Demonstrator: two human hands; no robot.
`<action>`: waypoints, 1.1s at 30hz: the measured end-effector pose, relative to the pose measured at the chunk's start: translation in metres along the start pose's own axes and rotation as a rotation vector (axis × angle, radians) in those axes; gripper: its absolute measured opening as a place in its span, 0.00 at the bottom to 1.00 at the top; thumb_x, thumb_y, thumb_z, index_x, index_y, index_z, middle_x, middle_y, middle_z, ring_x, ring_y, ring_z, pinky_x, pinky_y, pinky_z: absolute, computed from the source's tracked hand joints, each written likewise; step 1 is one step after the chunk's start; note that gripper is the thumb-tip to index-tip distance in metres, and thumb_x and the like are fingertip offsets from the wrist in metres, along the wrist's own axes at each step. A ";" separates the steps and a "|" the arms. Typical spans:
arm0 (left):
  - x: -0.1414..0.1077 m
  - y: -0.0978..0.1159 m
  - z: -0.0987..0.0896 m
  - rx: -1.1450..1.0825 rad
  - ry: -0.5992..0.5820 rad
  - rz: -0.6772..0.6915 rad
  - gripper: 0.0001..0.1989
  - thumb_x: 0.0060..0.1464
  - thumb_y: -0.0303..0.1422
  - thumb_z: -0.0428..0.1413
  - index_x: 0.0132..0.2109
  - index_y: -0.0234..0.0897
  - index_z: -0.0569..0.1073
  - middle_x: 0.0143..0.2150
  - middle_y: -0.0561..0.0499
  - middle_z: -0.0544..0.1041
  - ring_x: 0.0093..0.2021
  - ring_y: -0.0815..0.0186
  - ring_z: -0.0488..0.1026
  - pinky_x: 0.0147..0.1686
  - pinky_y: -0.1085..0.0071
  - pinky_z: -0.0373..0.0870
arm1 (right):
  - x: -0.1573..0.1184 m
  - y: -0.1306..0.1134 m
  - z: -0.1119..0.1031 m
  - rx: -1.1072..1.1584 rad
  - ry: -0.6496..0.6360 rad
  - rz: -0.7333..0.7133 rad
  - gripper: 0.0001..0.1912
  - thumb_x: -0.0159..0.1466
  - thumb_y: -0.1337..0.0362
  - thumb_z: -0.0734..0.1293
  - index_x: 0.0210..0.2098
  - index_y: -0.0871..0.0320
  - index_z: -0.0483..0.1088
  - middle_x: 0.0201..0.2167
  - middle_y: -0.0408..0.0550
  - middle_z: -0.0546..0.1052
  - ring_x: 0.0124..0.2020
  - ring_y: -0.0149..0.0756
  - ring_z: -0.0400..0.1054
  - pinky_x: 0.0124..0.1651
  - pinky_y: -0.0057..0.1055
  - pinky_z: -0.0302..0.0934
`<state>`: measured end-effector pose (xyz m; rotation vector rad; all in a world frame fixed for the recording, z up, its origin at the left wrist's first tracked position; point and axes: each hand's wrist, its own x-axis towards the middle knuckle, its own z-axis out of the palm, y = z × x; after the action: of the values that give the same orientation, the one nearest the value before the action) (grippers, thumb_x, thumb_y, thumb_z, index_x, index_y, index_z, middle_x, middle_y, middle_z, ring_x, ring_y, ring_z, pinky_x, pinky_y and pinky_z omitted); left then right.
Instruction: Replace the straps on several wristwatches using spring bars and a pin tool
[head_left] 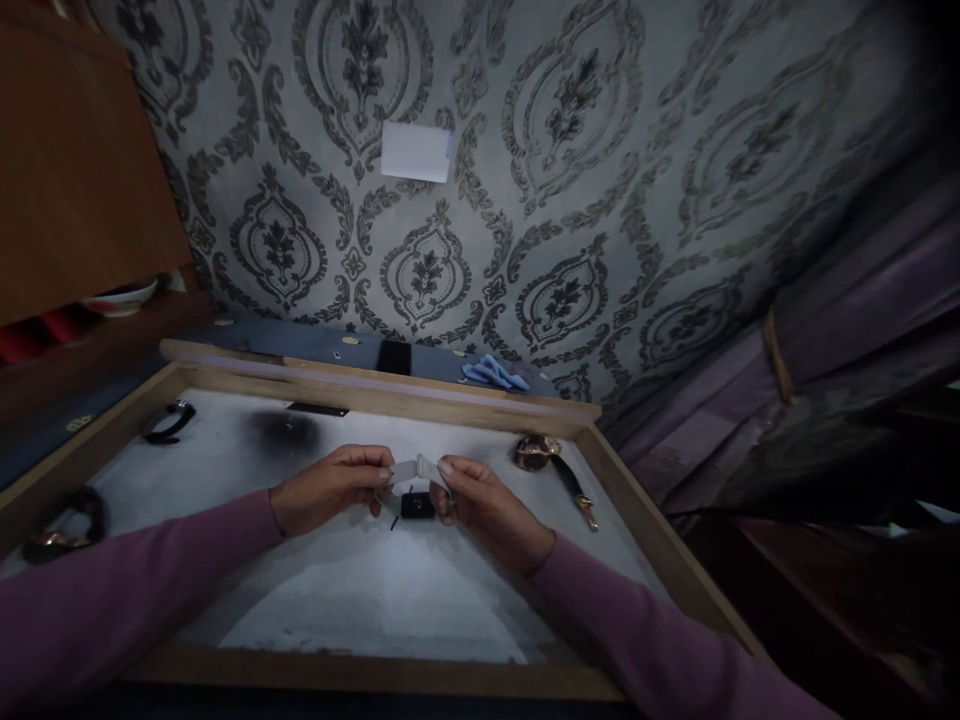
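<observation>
Near the middle of the wooden-framed tray, a pale grey watch strap is stretched between my two hands. My left hand pinches its left end between thumb and fingers. On the other side my right hand grips the right end, and a buckle or loop shows between them. Just below the strap is a dark square watch face; whether it is joined to the strap I cannot tell. A thin dark stick-like piece lies beside it on the white surface.
A wooden rim surrounds the white tray floor. Inside lie a watch with a black strap, a dark watch and a black strap. Behind the rim are a black phone-like object and a blue cloth.
</observation>
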<state>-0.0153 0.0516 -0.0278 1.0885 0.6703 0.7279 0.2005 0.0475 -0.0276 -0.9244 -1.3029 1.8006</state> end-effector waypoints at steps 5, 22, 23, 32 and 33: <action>-0.002 0.002 0.002 0.049 -0.048 0.010 0.16 0.48 0.42 0.63 0.30 0.34 0.69 0.28 0.52 0.67 0.30 0.68 0.64 0.32 0.72 0.63 | 0.000 0.003 -0.001 -0.121 -0.034 0.008 0.24 0.56 0.45 0.71 0.21 0.59 0.66 0.19 0.40 0.67 0.20 0.26 0.56 0.26 0.25 0.51; -0.006 0.000 0.011 0.394 -0.025 0.160 0.11 0.54 0.38 0.58 0.39 0.36 0.68 0.34 0.52 0.69 0.35 0.66 0.66 0.35 0.71 0.62 | -0.005 -0.001 0.004 -0.266 -0.044 -0.131 0.19 0.59 0.47 0.69 0.32 0.57 0.64 0.25 0.40 0.69 0.25 0.29 0.61 0.27 0.24 0.56; -0.006 0.000 0.011 0.419 -0.010 0.164 0.11 0.54 0.38 0.57 0.39 0.36 0.68 0.35 0.51 0.70 0.35 0.66 0.67 0.35 0.70 0.63 | -0.005 -0.002 0.004 -0.265 -0.060 -0.128 0.19 0.60 0.47 0.68 0.31 0.57 0.65 0.26 0.42 0.69 0.28 0.30 0.63 0.29 0.26 0.58; -0.012 0.005 0.020 0.783 0.071 0.231 0.06 0.53 0.30 0.54 0.40 0.36 0.70 0.36 0.51 0.73 0.35 0.65 0.69 0.35 0.70 0.64 | -0.004 -0.004 0.007 -0.338 -0.021 -0.131 0.19 0.59 0.48 0.69 0.27 0.59 0.73 0.28 0.45 0.71 0.31 0.33 0.64 0.32 0.28 0.61; -0.012 0.005 0.020 0.786 0.073 0.232 0.06 0.53 0.30 0.54 0.40 0.36 0.70 0.36 0.51 0.73 0.35 0.65 0.69 0.34 0.70 0.64 | -0.004 -0.003 0.006 -0.324 -0.014 -0.126 0.17 0.59 0.50 0.69 0.27 0.59 0.74 0.27 0.45 0.72 0.31 0.33 0.65 0.33 0.28 0.61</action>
<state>-0.0077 0.0325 -0.0152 1.8889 0.9364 0.7170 0.1973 0.0421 -0.0228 -0.9763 -1.6561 1.5285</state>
